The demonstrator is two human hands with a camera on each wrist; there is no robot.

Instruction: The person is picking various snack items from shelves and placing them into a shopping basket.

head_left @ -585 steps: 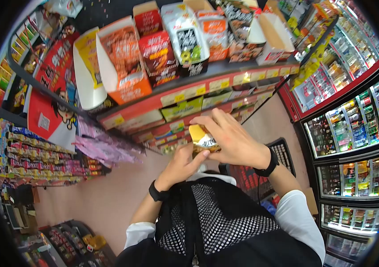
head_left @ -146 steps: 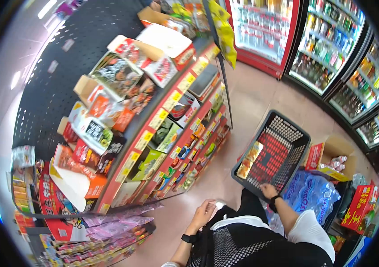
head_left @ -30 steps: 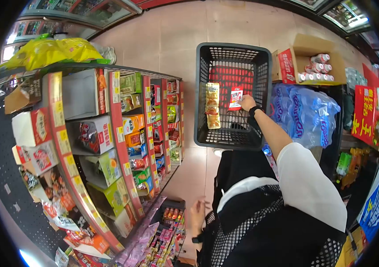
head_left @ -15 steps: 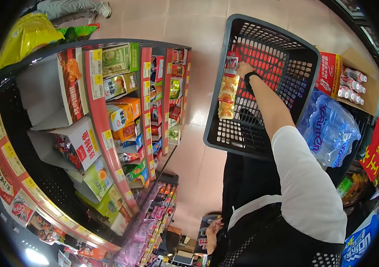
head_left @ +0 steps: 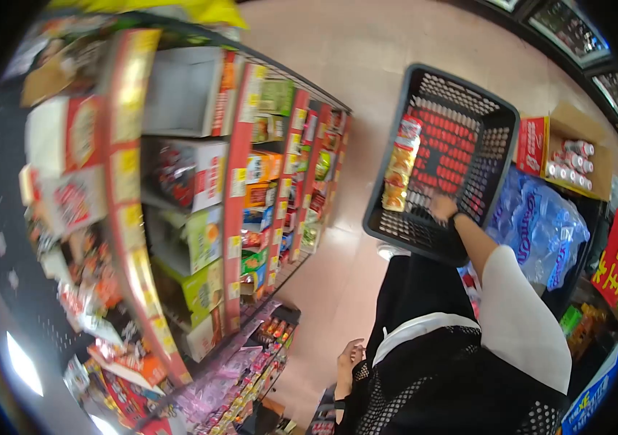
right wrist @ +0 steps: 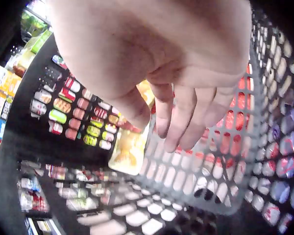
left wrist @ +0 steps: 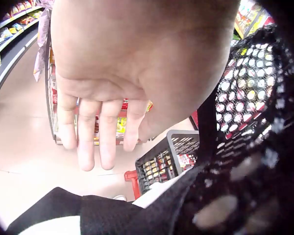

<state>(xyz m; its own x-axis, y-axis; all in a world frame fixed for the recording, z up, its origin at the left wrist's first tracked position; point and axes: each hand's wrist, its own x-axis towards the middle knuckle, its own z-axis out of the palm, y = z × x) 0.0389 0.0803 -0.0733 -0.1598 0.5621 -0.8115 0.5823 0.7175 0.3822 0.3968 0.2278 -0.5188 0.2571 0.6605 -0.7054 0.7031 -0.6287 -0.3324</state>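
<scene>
My right hand (head_left: 441,208) hangs inside the dark plastic shopping basket (head_left: 461,250), near its front end. In the right wrist view its fingers (right wrist: 183,117) point loosely down over the slotted floor, holding nothing. Along the basket's left side lies a long gold pack of what look like small cakes (head_left: 398,177). A red-and-white snack packet (head_left: 409,129) lies at the far end of that pack. Down at my left side, my left hand (head_left: 351,354) is free; the left wrist view shows its fingers (left wrist: 108,132) extended and apart.
To the left stands a snack shelf (head_left: 233,217) with price-tagged red edges. Right of the basket are wrapped water bottles (head_left: 537,225) and an opened carton (head_left: 595,145) of small bottles. Pinkish floor tiles (head_left: 330,272) run between shelf and basket.
The red-and-white packet, in my right hand mid-basket a second ago, now lies at the gold pack's far end. My right hand has let go and drawn back toward me. My left hand stays low.
</scene>
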